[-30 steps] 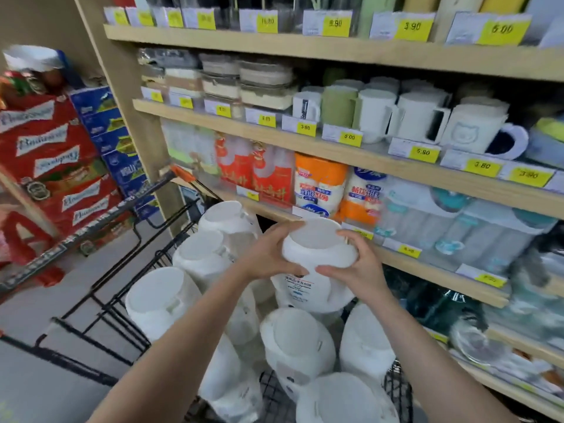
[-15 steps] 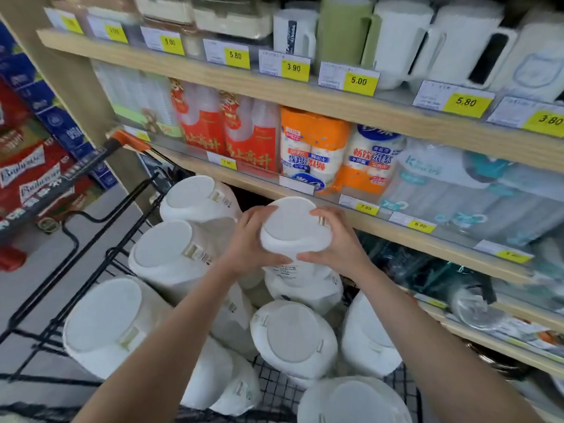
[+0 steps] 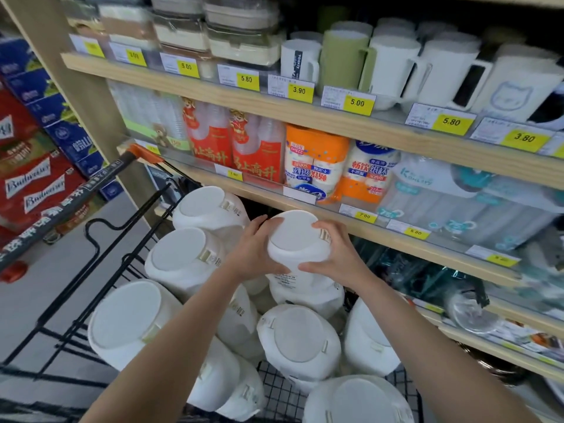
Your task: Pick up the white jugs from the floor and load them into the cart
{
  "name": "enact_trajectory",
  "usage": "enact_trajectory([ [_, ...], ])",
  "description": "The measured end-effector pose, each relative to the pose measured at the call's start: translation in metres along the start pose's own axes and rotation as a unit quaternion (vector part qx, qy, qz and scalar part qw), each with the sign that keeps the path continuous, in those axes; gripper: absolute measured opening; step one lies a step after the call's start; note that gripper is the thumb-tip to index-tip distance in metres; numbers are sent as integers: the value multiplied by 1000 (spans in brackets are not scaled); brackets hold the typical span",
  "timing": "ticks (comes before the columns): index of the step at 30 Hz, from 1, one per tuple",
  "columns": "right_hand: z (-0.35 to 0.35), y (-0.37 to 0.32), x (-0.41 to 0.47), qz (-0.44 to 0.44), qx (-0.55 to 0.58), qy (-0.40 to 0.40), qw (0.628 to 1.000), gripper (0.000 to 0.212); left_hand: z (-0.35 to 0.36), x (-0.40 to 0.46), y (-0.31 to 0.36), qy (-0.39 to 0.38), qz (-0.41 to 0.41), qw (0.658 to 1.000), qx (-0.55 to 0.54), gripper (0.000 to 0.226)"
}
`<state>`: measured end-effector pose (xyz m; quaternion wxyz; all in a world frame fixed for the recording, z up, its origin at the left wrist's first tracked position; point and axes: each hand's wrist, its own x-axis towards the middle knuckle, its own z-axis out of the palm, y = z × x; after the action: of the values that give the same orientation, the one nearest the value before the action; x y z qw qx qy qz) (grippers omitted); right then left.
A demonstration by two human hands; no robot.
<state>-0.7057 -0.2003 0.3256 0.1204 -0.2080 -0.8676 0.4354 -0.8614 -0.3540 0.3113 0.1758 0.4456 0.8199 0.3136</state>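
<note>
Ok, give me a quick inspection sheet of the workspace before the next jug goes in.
Surface: black wire cart, basket crowded; grey floor to its left.
Job's things: held jug gripped base-up over the pile; other white jugs lie tilted against each other in the cart.
Clutter: nothing seen loose in the cart besides jugs.
Grippers: left hand and right hand grip the held jug's opposite sides.
Cables: nothing seen.
Surroundings: wooden shelves of mugs, packaged cups and yellow price tags close behind the cart; red beer cartons stacked at left.
</note>
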Motion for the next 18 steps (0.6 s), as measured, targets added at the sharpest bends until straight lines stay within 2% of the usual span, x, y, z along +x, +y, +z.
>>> enact_trajectory([
  [5, -13, -4, -2, -2, 5, -33, 999, 67, -26, -7, 10, -41, -3, 999, 33, 102],
  [8, -34, -16, -19, 24, -15, -44, 999, 71, -41, -18, 32, -14, 11, 994, 105, 88],
  [11, -58, -31, -49, 40, -19, -53, 998, 72, -47, -27, 52, -5, 56, 996, 73, 88],
  [15, -88, -34, -111, 143, -23, -63, 987, 63, -29, -34, 86, 7, 118, 990, 77, 78],
  [18, -109, -24, -169, 207, -72, -39, 975, 51, 5, -39, 122, -47, 170, 982, 69, 63],
])
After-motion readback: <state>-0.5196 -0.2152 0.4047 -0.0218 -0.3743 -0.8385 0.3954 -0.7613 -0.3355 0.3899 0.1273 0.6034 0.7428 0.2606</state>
